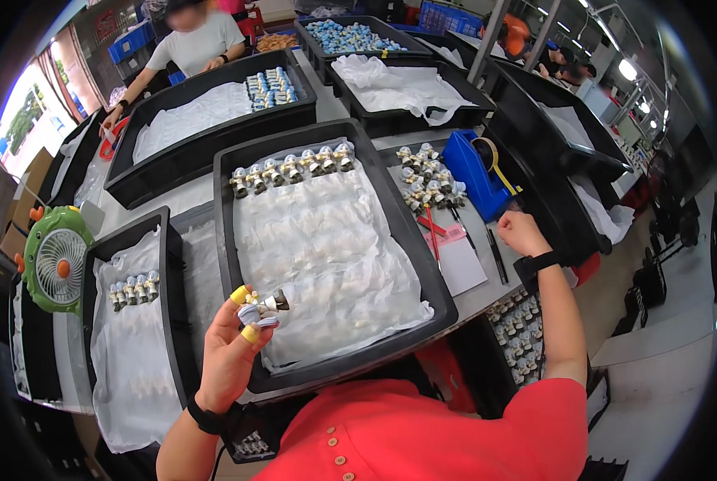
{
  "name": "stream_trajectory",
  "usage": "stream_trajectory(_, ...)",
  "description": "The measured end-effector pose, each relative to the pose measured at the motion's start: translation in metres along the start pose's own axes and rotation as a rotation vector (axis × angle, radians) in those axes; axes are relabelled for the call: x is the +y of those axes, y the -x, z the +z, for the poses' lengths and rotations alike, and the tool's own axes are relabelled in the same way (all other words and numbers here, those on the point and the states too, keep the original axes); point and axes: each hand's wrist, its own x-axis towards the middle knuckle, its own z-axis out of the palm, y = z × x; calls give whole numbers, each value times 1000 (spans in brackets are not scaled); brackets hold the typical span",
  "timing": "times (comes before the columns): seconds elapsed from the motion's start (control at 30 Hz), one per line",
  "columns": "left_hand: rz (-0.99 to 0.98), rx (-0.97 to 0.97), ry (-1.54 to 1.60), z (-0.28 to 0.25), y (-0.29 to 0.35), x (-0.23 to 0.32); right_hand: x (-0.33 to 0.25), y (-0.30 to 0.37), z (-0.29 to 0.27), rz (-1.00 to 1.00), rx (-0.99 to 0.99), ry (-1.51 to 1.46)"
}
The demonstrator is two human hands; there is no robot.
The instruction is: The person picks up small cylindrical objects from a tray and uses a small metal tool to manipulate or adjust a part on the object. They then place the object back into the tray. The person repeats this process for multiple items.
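Note:
My left hand (228, 353), with yellow finger covers on thumb and fingertip, pinches a small figurine (250, 311) with a pale blue-white top and a dark base. The figurine is tilted on its side above the near left edge of a black tray (227, 210). That tray is lined with white sheeting (326, 248), and a row of similar figurines (290, 166) stands at its far end. My right hand (522, 232) is closed beside the cutting end of a blue tape dispenser (472, 178); whatever its fingertips hold is too small to make out.
Loose figurines (426, 180) cluster by the dispenser, near pens (496, 255) and a paper pad (461, 264). A green fan (58, 260) and a smaller tray (166, 280) are at left. Across the table, a co-worker (194, 44) stands behind another tray (206, 124).

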Motion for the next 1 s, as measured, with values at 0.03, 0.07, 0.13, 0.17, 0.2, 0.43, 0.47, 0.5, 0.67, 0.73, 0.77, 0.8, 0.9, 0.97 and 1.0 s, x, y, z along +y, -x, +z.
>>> stream_trajectory(0.03,-8,-18,0,-1,-1,0,11,3,-1,27,4,91)
stream_trajectory(0.07,-12,-28,5,-3,-1,0,14,5,1,41,9,84)
stream_trajectory(0.13,-10,-43,13,-3,0,-1,19,10,14,59,18,67)
stream_trajectory(0.17,-4,-47,21,-4,0,-2,22,11,21,63,-2,52)
stream_trajectory(0.2,5,-41,26,-7,2,-2,25,12,33,58,-28,33)
stream_trajectory(0.43,-38,-105,41,-7,-4,-4,-12,32,0,175,-108,-751)
stream_trajectory(0.47,-33,-95,49,-8,-3,-4,-36,32,-11,86,-98,-832)
stream_trajectory(0.5,-34,-97,59,-8,-3,-4,-59,31,-18,9,-73,-867)
stream_trajectory(0.67,-29,-68,67,-13,3,-1,-201,44,-28,-313,-270,-784)
stream_trajectory(0.73,-32,-72,72,-13,1,1,-234,51,-20,-440,-374,-703)
stream_trajectory(0.77,-25,-65,71,-14,0,1,-249,52,-14,-544,-406,-628)
stream_trajectory(0.8,-21,-61,70,-15,-1,1,-264,56,-12,-587,-457,-594)
stream_trajectory(0.9,-11,6,1,-17,-2,1,-291,58,5,-993,-321,-417)
stream_trajectory(0.97,35,38,-88,-19,-4,-3,-302,58,11,-1166,-285,-306)
stream_trajectory(1.0,57,55,-132,-20,-4,-5,-307,58,11,-1162,-349,-268)
